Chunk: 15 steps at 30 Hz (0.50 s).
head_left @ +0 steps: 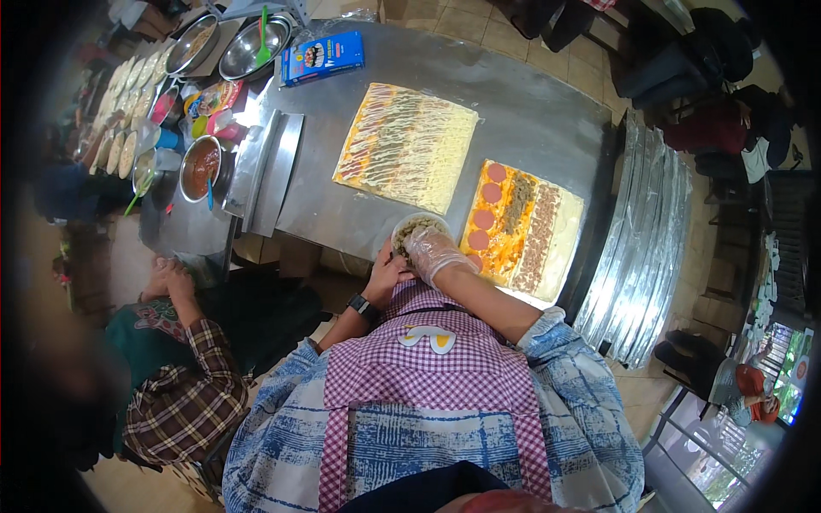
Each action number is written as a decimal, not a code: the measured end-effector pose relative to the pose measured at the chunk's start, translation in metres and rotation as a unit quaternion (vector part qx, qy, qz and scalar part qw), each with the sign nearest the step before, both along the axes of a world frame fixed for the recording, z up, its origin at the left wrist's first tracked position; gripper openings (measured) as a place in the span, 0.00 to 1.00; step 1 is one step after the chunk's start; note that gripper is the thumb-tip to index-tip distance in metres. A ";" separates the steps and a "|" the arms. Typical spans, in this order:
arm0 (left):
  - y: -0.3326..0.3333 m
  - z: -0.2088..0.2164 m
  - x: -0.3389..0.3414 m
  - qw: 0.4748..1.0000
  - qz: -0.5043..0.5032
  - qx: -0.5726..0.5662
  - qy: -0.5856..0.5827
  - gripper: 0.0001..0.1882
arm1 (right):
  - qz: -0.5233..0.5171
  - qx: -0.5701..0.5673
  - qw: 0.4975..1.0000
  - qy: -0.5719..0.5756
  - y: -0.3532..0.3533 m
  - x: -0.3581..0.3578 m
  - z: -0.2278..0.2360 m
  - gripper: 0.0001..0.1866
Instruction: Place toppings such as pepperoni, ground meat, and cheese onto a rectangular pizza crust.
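Observation:
At the table's near edge, my left hand (389,275) grips the side of a white bowl (394,238) of greenish-brown crumbly filling (419,226). My right hand (434,254), in a clear plastic glove, reaches into the bowl with its fingers curled into the filling; the fingertips are partly hidden. Just right of the bowl lies a rectangular sheet of dough (560,224) with orange sauce, round pink slices (492,193), a strip of greenish-brown filling (519,205) and a strip of brown crumbs (540,238). Behind the bowl, a larger rectangular sheet (406,145) carries zigzag lines of sauce.
A blue box (323,58) stands on the metal table (522,94) at the far left. A raised metal strip (278,175) lies left. Beyond it are a bowl of red sauce (202,162) and several metal bowls (250,50). A seated person (184,368) is at my left.

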<state>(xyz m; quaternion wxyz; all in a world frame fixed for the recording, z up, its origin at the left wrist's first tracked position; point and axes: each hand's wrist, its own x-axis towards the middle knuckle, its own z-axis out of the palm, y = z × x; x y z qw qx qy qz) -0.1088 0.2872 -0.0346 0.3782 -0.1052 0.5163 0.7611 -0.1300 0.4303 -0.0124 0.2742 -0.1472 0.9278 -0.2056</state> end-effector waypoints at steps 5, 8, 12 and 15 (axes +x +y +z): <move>0.002 0.009 0.002 0.999 0.027 -0.028 -0.032 0.30 | -0.014 -0.020 0.999 0.047 0.007 -0.002 0.008 0.17; 0.005 0.012 0.002 0.998 0.027 -0.032 -0.037 0.30 | -0.036 -0.020 0.996 0.080 0.007 0.010 -0.006 0.15; 0.005 0.007 0.001 0.999 0.014 -0.029 -0.023 0.30 | -0.015 0.005 0.999 0.037 0.008 0.002 -0.009 0.13; 0.003 0.001 0.003 0.999 0.023 -0.019 -0.025 0.30 | -0.029 -0.003 0.999 -0.038 0.014 -0.011 0.017 0.12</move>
